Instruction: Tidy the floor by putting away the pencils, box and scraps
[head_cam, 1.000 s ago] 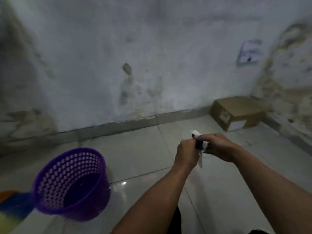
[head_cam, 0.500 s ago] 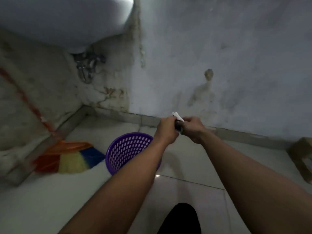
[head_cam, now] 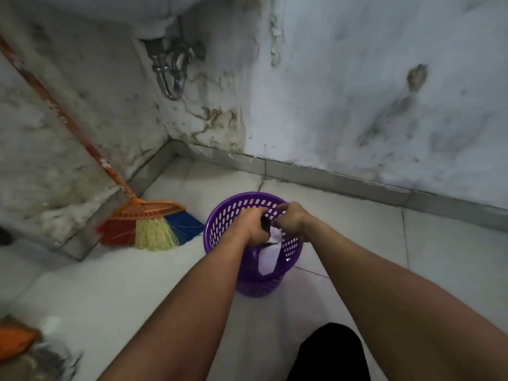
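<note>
A purple perforated plastic basket point(head_cam: 220, 232) stands upright on the white tiled floor near the corner. Both of my hands are over its mouth. My left hand point(head_cam: 254, 225) and my right hand point(head_cam: 291, 220) are close together, both closed on a bundle of white paper scraps point(head_cam: 275, 237) with something small and dark among them. A white scrap point(head_cam: 268, 261) hangs down inside the basket. What exactly the dark piece is cannot be made out.
A broom point(head_cam: 149, 224) with an orange head and red, yellow and blue bristles leans in the left corner. A sink drain pipe point(head_cam: 171, 72) hangs above. An orange object point(head_cam: 15, 339) lies at the lower left. Stained walls close off the back and left.
The view has swung left from the cardboard box toward the corner. My hands, still holding the scraps, have come from beside the basket to directly over its opening, and paper now hangs inside.
</note>
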`<state>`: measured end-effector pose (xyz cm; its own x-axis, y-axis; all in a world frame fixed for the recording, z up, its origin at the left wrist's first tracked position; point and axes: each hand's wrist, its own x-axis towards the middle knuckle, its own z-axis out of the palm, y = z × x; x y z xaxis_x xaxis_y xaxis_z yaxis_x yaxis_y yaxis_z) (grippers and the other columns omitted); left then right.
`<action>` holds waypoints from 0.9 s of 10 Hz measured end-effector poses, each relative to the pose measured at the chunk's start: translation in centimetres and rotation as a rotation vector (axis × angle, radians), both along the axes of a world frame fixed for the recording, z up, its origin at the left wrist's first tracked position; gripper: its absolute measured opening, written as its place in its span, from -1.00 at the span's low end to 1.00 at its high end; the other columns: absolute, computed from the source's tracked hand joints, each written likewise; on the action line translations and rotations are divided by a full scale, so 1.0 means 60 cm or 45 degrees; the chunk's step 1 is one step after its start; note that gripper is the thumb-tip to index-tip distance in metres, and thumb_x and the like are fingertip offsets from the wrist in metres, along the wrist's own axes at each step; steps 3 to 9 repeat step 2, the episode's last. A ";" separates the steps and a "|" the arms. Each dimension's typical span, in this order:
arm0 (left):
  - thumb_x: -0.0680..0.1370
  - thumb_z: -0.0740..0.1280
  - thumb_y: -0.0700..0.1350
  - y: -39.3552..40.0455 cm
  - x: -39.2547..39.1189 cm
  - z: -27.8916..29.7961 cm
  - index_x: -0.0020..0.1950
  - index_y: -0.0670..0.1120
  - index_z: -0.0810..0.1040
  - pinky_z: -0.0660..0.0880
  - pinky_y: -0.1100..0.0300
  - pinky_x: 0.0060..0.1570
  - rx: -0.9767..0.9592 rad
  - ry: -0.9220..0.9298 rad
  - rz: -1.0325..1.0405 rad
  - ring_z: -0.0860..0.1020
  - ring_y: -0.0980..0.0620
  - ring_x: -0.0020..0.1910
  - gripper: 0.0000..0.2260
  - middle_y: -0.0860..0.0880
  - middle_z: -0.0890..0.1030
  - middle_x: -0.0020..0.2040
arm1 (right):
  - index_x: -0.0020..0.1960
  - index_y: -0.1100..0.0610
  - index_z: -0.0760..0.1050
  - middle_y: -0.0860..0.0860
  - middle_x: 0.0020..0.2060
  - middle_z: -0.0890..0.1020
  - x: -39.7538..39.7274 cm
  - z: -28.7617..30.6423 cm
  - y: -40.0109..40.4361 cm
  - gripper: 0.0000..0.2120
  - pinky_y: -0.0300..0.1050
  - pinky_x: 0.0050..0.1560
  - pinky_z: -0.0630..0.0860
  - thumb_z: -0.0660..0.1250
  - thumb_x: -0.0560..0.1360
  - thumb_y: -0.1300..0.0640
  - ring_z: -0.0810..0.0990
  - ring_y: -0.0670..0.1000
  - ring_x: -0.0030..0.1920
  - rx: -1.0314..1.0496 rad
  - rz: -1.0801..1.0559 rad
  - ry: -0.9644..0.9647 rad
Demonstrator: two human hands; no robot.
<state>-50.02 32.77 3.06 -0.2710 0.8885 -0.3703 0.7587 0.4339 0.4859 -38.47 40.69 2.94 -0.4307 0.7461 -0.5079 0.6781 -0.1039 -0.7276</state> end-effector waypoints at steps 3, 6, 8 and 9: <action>0.45 0.42 -0.14 0.025 -0.005 0.020 0.54 -0.01 0.37 0.50 -0.09 0.31 0.019 0.115 0.030 0.50 -0.16 0.39 -0.35 -0.13 0.49 0.47 | 0.49 0.23 0.42 0.19 0.35 0.57 0.038 0.020 0.019 -0.47 0.08 0.33 0.55 0.44 0.56 0.20 0.58 0.18 0.31 0.087 -0.013 -0.022; 0.45 0.42 -0.14 0.025 -0.005 0.020 0.54 -0.01 0.37 0.50 -0.09 0.31 0.019 0.115 0.030 0.50 -0.16 0.39 -0.35 -0.13 0.49 0.47 | 0.49 0.23 0.42 0.19 0.35 0.57 0.038 0.020 0.019 -0.47 0.08 0.33 0.55 0.44 0.56 0.20 0.58 0.18 0.31 0.087 -0.013 -0.022; 0.45 0.42 -0.14 0.025 -0.005 0.020 0.54 -0.01 0.37 0.50 -0.09 0.31 0.019 0.115 0.030 0.50 -0.16 0.39 -0.35 -0.13 0.49 0.47 | 0.49 0.23 0.42 0.19 0.35 0.57 0.038 0.020 0.019 -0.47 0.08 0.33 0.55 0.44 0.56 0.20 0.58 0.18 0.31 0.087 -0.013 -0.022; 0.45 0.42 -0.14 0.025 -0.005 0.020 0.54 -0.01 0.37 0.50 -0.09 0.31 0.019 0.115 0.030 0.50 -0.16 0.39 -0.35 -0.13 0.49 0.47 | 0.49 0.23 0.42 0.19 0.35 0.57 0.038 0.020 0.019 -0.47 0.08 0.33 0.55 0.44 0.56 0.20 0.58 0.18 0.31 0.087 -0.013 -0.022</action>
